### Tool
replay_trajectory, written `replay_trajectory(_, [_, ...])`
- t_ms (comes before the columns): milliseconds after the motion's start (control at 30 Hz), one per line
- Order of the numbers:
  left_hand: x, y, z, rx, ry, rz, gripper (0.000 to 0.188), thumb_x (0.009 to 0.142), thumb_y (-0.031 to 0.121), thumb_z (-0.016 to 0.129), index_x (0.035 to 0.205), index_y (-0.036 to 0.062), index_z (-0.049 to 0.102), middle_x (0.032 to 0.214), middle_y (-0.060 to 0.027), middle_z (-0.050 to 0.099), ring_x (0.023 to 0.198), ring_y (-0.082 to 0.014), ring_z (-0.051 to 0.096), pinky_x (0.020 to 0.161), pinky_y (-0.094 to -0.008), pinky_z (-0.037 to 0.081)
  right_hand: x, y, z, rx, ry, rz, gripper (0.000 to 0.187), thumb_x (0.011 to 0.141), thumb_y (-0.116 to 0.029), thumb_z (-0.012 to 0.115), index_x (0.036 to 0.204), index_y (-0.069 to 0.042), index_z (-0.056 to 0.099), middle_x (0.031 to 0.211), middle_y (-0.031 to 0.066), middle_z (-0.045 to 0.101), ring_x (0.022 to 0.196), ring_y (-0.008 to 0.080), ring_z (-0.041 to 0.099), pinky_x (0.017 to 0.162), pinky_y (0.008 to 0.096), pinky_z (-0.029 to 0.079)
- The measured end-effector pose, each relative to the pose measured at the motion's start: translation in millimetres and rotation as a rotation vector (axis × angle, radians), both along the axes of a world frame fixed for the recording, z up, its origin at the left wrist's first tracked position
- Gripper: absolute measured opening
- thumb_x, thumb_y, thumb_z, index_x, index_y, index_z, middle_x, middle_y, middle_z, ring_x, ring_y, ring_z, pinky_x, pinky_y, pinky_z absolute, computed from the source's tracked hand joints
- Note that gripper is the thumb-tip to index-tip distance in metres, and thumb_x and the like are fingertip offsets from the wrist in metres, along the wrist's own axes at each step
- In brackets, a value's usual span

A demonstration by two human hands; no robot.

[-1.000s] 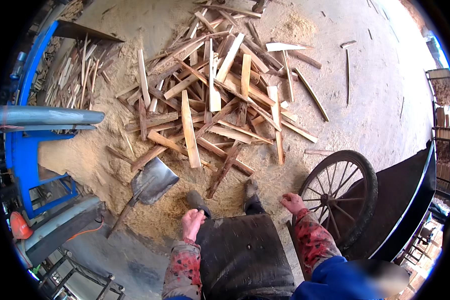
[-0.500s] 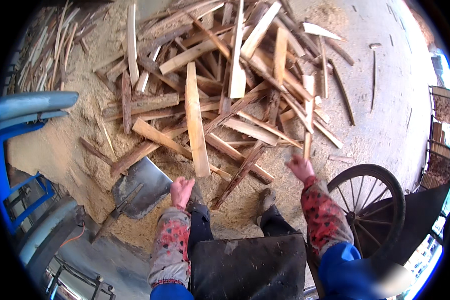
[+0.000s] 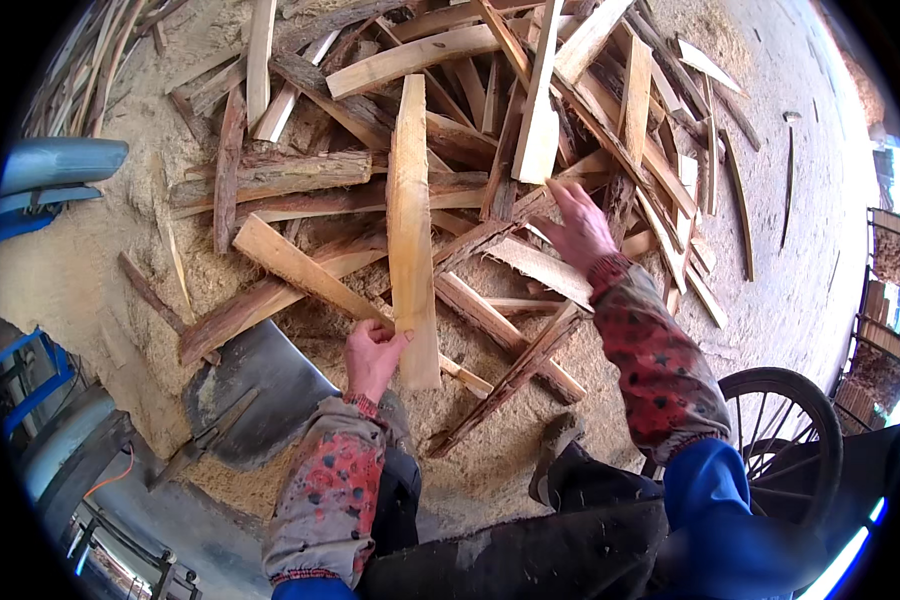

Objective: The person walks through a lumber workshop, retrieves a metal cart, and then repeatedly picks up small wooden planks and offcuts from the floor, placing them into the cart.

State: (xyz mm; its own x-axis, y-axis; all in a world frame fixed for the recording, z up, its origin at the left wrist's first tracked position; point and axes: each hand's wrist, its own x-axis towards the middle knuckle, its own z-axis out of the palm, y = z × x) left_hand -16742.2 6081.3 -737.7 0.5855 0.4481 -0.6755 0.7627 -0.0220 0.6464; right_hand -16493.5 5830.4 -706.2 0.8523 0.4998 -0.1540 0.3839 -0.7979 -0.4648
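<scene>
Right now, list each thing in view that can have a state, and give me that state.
Left hand: thumb at front board's edge; grip unclear.
Right hand: open, fingers spread, over the pile.
Front board: unpainted, lying across other pieces.
Pile: loose, jumbled.
Shovel: lying on the ground.
Sawdust: loose, scattered.
Wheel: upright, partly hidden.
Sleeves: soiled.

behind the left hand [image 3: 373, 358] and right hand [image 3: 578, 230], 2 grey-and-red sleeve covers [image 3: 330, 490] with dark spots and gathered cuffs [image 3: 362, 404] meet blue sleeves [image 3: 708, 485]; farther back, dark trousers [image 3: 398, 495] and a black apron [image 3: 510, 555].
</scene>
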Motion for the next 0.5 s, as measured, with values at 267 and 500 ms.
replay_trajectory(267, [23,-4,-9,0.27,-0.096,-0.069,0.047,0.068,0.022,0.081,0.094,-0.0067,0.056,0.078,-0.0111,0.064,0.067,-0.0172,0.061,0.06,-0.0302,0.051,52,64,-42,0.016,-0.339,-0.294,0.091,0.069,-0.041,0.078,0.135,0.002,0.033,0.124,0.0277,0.043,0.117,0.0397,0.042,0.095,0.0445,0.039])
replay_trajectory(500, [42,-9,11,0.205,0.005,-0.025,0.05,0.066,0.026,0.081,0.093,-0.0066,0.054,0.079,-0.0154,0.064,0.07,-0.0232,0.062,0.065,-0.0353,0.05,71,55,-41,0.081,0.243,-0.503,0.1,0.07,-0.047,0.074,0.138,0.005,0.024,0.129,0.0323,0.037,0.115,0.0418,0.049,0.096,0.0426,0.044])
